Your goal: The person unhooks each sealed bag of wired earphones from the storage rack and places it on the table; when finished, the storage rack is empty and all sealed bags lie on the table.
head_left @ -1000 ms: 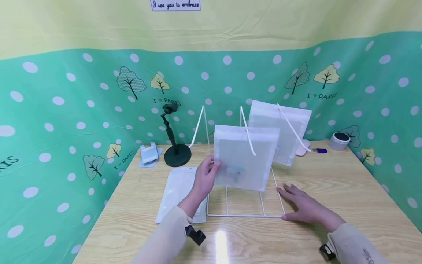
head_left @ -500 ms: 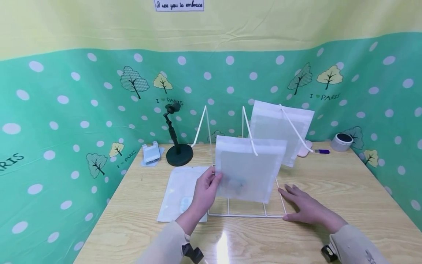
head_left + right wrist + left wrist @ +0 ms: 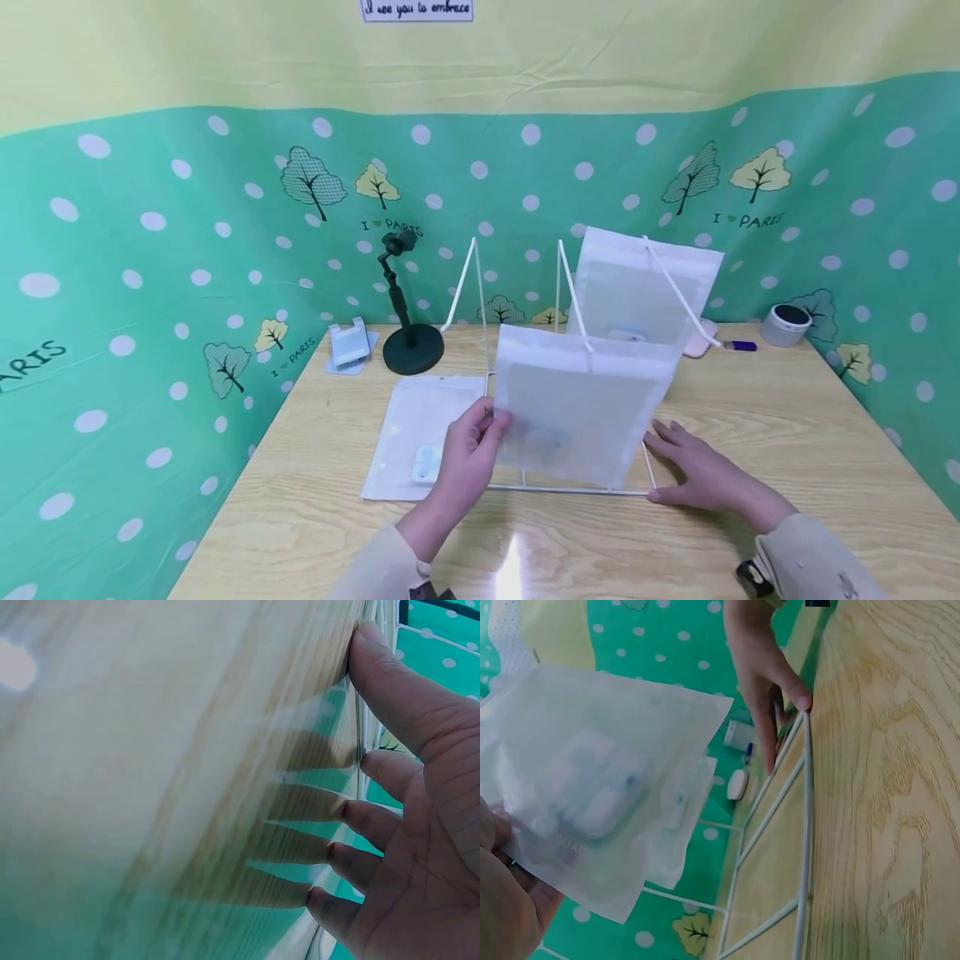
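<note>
My left hand (image 3: 467,458) pinches the left edge of a frosted white bag (image 3: 573,408), thumb in front. A blurred bluish, boxy thing shows through it in the left wrist view. The bag's top strip overlaps the tip of the middle prong (image 3: 576,296) of a white wire rack (image 3: 570,491). Behind it, a second frosted bag (image 3: 630,292) hangs on the right prong (image 3: 678,287). My right hand (image 3: 697,475) rests at the rack's front right base corner, fingers spread; in the right wrist view its fingertips touch down along the wooden surface.
A flat white bag (image 3: 401,425) with a pale blue item lies left of the rack. Behind stand a light blue holder (image 3: 348,343) and a black stand (image 3: 412,348). At the back right are a pink mouse (image 3: 699,340), a purple stick (image 3: 741,346) and a white round container (image 3: 784,325).
My left hand has drawn the bag forward and down along the middle prong to its tip. The right hand stays at the rack's corner. The head view has swung slightly left.
</note>
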{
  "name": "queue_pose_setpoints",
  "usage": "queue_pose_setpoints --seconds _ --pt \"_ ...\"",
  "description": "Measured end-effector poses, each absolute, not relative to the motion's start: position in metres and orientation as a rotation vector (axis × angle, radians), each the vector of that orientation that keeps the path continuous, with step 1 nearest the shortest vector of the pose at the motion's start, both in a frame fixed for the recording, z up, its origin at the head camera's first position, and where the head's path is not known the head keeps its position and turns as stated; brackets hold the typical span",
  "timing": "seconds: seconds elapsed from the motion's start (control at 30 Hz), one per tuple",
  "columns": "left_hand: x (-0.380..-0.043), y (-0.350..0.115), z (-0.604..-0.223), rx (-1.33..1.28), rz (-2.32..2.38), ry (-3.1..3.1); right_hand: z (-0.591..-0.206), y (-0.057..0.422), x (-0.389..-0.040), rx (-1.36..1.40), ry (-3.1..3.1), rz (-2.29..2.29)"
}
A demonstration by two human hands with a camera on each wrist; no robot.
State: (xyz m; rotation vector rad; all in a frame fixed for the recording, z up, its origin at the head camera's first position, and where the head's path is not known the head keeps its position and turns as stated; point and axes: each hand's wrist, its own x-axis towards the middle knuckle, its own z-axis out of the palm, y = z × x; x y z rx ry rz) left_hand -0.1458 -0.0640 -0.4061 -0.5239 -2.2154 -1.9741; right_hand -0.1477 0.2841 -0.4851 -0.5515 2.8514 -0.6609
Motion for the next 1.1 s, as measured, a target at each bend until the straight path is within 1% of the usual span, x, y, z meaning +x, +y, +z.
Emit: queue_pose_setpoints --seconds 0.2,0.43,0.67,0.83,1.1 --pt "-0.145 -0.065 -0.408 -0.674 -1.92 -2.141 -0.484 0.284 -0.147 -0.605 2.896 -0.682" --pt "-0.141 -0.074 -0.385 -0.78 -1.951 -2.056 -0.486 0.285 -0.146 -0.644 2.9 -0.71" --pt "-0.145 -0.105 -0.363 -0.807 -1.923 -1.951 -0.484 0.283 -0.145 -0.581 2.863 -0.659" --pt "-0.146 -0.137 -0.352 -0.779 -2.018 -1.832 -0.482 0.281 -0.146 -0.571 2.871 -0.641" --pt "-0.149 -0.189 -0.345 -0.565 -2.145 -1.712 -0.483 0.281 -0.147 -0.551 2.871 -0.633"
